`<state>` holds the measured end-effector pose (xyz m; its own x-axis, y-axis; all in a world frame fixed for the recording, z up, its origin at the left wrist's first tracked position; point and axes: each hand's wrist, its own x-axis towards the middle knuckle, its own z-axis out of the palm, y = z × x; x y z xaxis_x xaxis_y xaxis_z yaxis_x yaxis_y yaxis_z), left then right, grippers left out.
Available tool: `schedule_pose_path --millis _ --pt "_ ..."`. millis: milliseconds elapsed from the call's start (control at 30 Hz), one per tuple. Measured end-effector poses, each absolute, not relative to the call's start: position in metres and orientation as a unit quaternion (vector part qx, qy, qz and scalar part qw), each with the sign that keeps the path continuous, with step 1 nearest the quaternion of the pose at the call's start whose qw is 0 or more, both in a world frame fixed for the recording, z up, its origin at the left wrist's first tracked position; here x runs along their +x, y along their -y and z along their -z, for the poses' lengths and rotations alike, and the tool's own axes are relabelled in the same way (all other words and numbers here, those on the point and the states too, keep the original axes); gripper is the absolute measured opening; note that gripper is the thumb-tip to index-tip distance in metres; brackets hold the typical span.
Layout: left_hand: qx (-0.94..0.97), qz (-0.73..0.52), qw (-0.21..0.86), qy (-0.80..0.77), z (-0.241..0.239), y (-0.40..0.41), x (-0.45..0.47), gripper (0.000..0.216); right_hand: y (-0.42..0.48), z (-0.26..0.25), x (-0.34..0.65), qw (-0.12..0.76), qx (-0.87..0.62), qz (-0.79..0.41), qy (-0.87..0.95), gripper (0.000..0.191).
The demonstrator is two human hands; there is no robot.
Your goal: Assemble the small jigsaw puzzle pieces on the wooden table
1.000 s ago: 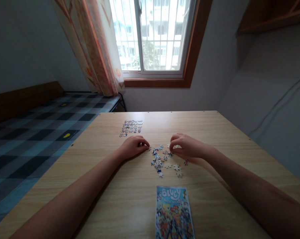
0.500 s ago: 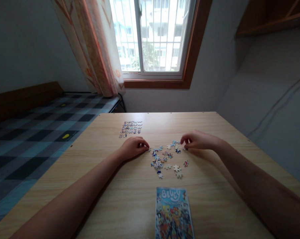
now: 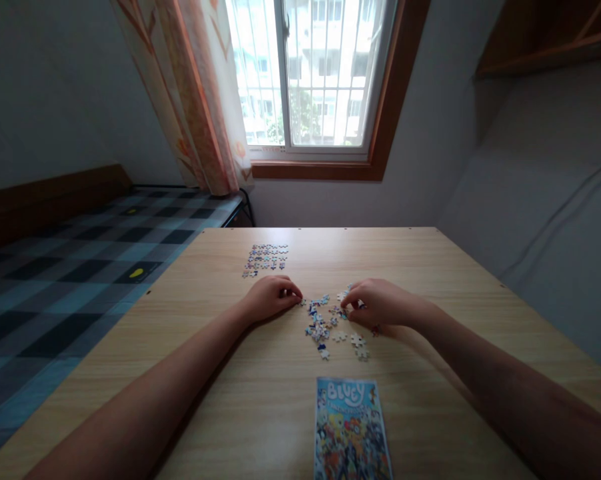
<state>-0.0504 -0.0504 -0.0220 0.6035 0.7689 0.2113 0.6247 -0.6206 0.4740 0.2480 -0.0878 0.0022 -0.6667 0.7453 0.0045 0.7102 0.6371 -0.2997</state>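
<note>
Loose puzzle pieces (image 3: 319,331) lie on the counter (image 3: 260,400), beyond the Bluey card (image 3: 351,430). The left hand (image 3: 270,297) curls with fingertips at 1 piece (image 3: 303,303); the right hand (image 3: 380,302), bent, hides some others. Whether either pinches, I cannot tell. The card's near end is cut off.

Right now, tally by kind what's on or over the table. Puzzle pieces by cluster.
Hands: 2 (left hand, right hand)
Scattered puzzle cluster: 1
Puzzle cluster in rows: 1
Bluey picture: 1
Total: 5; single pieces too small to count
</note>
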Motion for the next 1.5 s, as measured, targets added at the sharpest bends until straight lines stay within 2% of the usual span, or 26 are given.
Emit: schedule_pose_path --millis 367,667,767,900,1033,1200,1300,1367,1433,1500 --pt "0.877 -0.197 0.18 -0.4 0.02 0.053 -0.05 0.015 0.093 -0.008 0.244 0.049 -0.396 -0.145 0.905 0.025" --pt "0.896 -0.178 0.178 -0.367 0.019 0.064 -0.043 0.017 0.096 -0.01 0.249 0.04 -0.393 -0.303 0.867 0.007" --pt "0.894 -0.194 0.178 -0.364 0.016 0.069 -0.038 0.016 0.092 -0.008 0.249 0.118 -0.37 -0.323 0.863 0.003" --pt "0.874 -0.256 0.2 -0.361 0.006 0.076 -0.029 0.016 0.088 -0.002 0.24 0.273 -0.382 -0.326 0.82 0.017" --pt "0.854 -0.295 0.262 -0.339 -0.003 0.087 -0.013 0.017 0.092 0.007 0.227 0.355 -0.392 -0.352 0.772 0.027" --pt "0.816 -0.321 0.315 -0.364 0.002 0.097 0.002 0.014 0.098 0.016 0.217 0.386 -0.397 -0.378 0.742 0.031" --pt "0.775 -0.322 0.39 -0.379 0.009 0.096 0.003 0.017 0.101 0.016 0.214 0.392 -0.396 -0.347 0.754 0.032" --pt "0.771 -0.311 0.403 -0.383 0.009 0.093 0.001 0.018 0.102 0.014 0.213 0.39 -0.388 -0.321 0.771 0.03" --pt "0.801 -0.301 0.346 -0.384 0.007 0.086 -0.006 0.017 0.1 0.011 0.215 0.395 -0.391 -0.294 0.778 0.028" --pt "0.843 -0.283 0.236 -0.393 0.006 0.076 -0.017 0.015 0.094 0.008 0.223 0.415 -0.413 -0.252 0.77 0.026"
